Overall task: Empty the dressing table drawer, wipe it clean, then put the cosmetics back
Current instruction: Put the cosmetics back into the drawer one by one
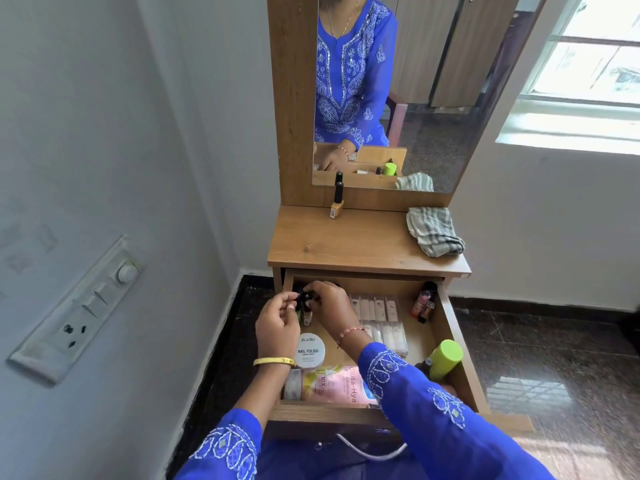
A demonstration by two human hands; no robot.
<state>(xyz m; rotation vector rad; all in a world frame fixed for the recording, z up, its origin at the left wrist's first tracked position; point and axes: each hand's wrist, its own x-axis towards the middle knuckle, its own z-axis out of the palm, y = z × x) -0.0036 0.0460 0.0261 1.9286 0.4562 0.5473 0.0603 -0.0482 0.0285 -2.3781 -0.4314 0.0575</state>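
Evidently early in emptying: both hands, left hand and right hand, pinch small black-capped bottles inside the still-crowded drawer; one bottle and the cloth lie beyond on the desk.

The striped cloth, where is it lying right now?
The striped cloth lies crumpled on the right rear corner of the dressing table top, just below the mirror and across from the upright nail polish bottle.
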